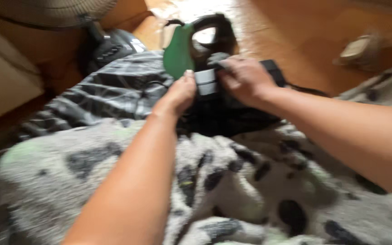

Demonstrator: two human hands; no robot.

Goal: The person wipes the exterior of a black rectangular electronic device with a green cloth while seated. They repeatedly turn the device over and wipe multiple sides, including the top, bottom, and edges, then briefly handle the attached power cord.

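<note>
Two hands on a grey block

Two bare hands are seen meeting over a small grey block (206,81) at the upper middle of the frame. The block is pinched from the left by the left hand (180,93), fingertips pressed to its edge. The right hand (243,79) is closed over the block's right side and over a black part (273,70) beside it; fingers are curled down, grasping.

The block is held above black fabric (225,118), which is spread on a grey plaid cloth (110,90). A green piece (177,54) is seen just behind the left hand, with a black loop (216,29) beyond it. A spotted fleece blanket (232,190) fills the foreground under both forearms. A fan base (110,45) is noted at upper left on a wooden floor (296,31). Motion blur is heavy; finer detail cannot be told.
</note>
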